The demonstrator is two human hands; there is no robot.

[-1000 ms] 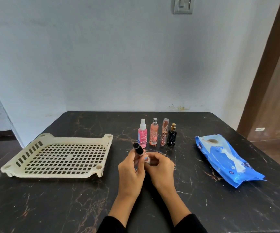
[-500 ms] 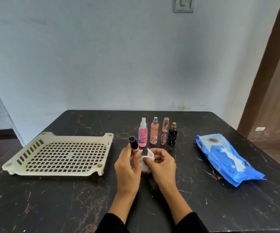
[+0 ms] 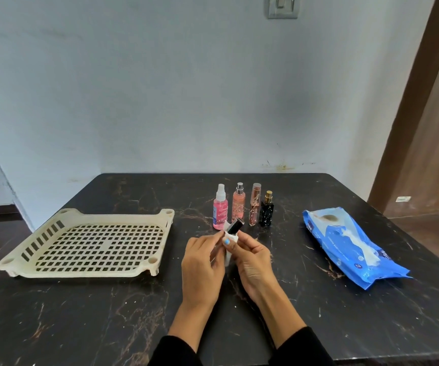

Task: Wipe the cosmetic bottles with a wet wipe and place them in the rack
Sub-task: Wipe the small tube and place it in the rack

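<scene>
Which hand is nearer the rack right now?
The left hand. It sits just right of the rack, apart from it, above the table. The right hand is farther right still, beyond the wipe and the black-capped bottle both hands hold.

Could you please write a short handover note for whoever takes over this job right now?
Hands: left hand and right hand together hold a black-capped bottle wrapped in a white wet wipe, above the table.
Things: four bottles stand in a row behind the hands; the rack on the left holds nothing; the blue wipes pack lies on the right.
Done: wiping of the first bottle is under way.
Left: rack this bottle, then wipe and rack the other four.
</scene>
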